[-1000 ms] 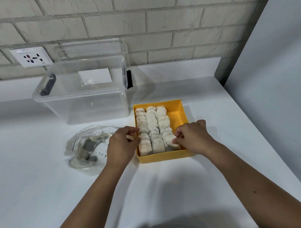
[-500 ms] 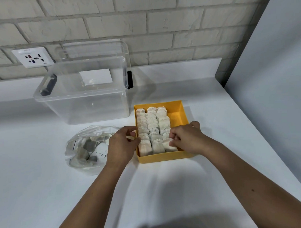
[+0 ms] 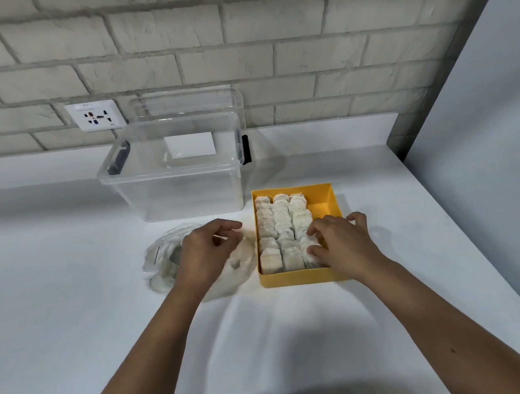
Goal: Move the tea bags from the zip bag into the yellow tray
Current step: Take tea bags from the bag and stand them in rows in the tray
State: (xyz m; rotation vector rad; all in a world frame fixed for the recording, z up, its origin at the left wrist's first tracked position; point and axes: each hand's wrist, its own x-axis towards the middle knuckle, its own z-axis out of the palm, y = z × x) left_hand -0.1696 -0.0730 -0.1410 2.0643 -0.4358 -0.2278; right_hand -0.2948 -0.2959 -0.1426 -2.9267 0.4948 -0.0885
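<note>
The yellow tray (image 3: 303,279) sits on the white counter, with tea bags (image 3: 280,222) packed in three rows along its left and middle. Its right strip shows bare yellow at the back. My right hand (image 3: 340,244) lies in the tray's front right part, fingers spread, their tips touching the tea bags of the right row. The clear zip bag (image 3: 161,265) lies crumpled just left of the tray, with a few tea bags dimly visible inside. My left hand (image 3: 204,254) is on top of the zip bag with curled fingers gripping the plastic, which is blurred beside the tray.
A clear plastic storage box (image 3: 175,182) with black latches stands behind the zip bag, its lid leaning on the brick wall. A wall socket (image 3: 95,115) is at the back left. A grey panel (image 3: 486,130) closes off the right side beyond the counter's edge.
My left hand left the tray's left edge and moved onto the zip bag, which shifted toward the tray. My right hand slid left and spread its fingers over the right row of tea bags.
</note>
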